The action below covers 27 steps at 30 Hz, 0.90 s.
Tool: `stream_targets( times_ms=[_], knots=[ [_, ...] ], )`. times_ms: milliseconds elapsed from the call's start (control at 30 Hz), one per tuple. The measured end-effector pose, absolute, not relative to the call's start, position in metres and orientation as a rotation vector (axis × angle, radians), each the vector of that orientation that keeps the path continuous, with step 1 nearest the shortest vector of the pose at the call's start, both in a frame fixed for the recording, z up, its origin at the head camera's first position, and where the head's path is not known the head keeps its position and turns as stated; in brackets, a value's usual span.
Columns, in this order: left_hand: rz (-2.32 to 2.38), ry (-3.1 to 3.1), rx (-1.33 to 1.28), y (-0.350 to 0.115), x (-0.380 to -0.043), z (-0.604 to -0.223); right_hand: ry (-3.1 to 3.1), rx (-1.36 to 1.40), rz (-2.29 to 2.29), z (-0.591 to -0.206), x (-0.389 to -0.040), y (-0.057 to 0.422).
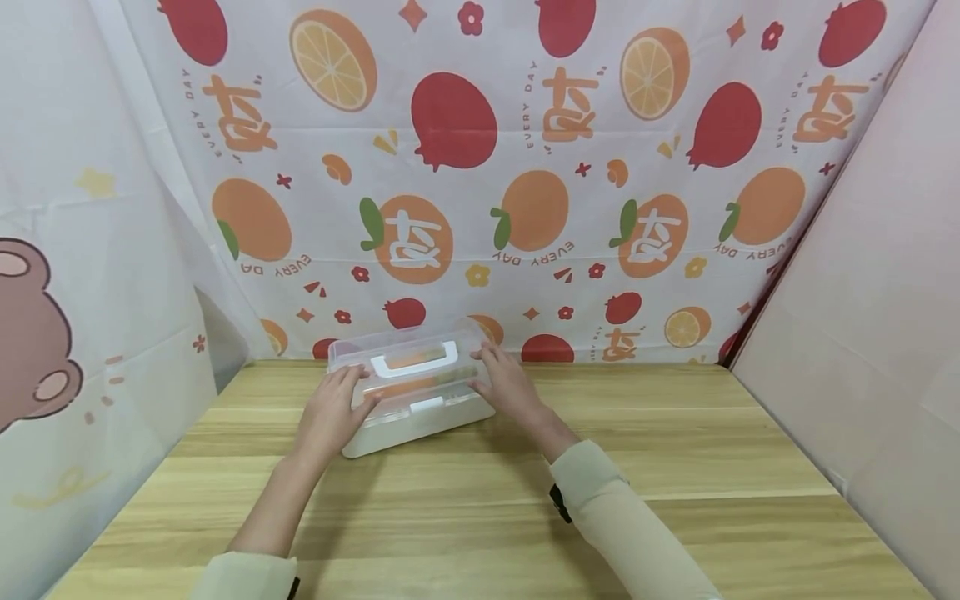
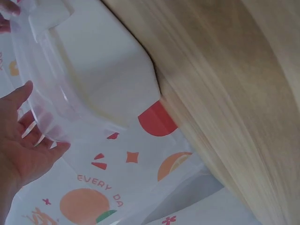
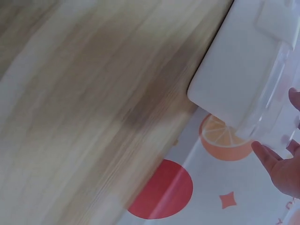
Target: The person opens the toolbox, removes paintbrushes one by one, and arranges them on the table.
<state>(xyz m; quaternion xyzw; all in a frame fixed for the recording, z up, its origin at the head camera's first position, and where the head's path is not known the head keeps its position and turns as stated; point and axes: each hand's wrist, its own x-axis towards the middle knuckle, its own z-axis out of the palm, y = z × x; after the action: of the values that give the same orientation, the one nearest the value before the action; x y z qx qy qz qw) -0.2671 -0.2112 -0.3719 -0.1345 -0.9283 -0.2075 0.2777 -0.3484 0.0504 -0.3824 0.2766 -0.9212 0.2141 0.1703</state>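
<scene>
A white plastic storage box (image 1: pixel 427 429) with a clear lid (image 1: pixel 408 396) sits at a slant on the table, near its back edge. The lid has a white carry handle (image 1: pixel 416 360) on top and a white latch (image 1: pixel 427 405) at the front. Orange and greenish things (image 1: pixel 412 386) show dimly through it; their kind is unclear. My left hand (image 1: pixel 330 417) touches the lid's left end with spread fingers. At the right end, my right hand (image 1: pixel 513 383) has its fingers and thumb spread against the lid. The left wrist view shows fingertips (image 2: pixel 61 146) by the lid's edge.
The wood-grain table (image 1: pixel 525 517) extends in front of the box and to both sides. A fruit-print cloth (image 1: pixel 480 208) hangs right behind it. Pale cloth walls stand at the left (image 1: pixel 135 250) and right (image 1: pixel 862 333).
</scene>
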Motion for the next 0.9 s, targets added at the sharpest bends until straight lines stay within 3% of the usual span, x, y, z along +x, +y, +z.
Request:
stream_targets(
  times_ms=[900],
  knots=[
    [-0.696, -2.557, -0.386, -0.203, -0.252, -0.368, -2.497, 0.699, 0.529, -0.394, -0.309, 0.072]
  ],
)
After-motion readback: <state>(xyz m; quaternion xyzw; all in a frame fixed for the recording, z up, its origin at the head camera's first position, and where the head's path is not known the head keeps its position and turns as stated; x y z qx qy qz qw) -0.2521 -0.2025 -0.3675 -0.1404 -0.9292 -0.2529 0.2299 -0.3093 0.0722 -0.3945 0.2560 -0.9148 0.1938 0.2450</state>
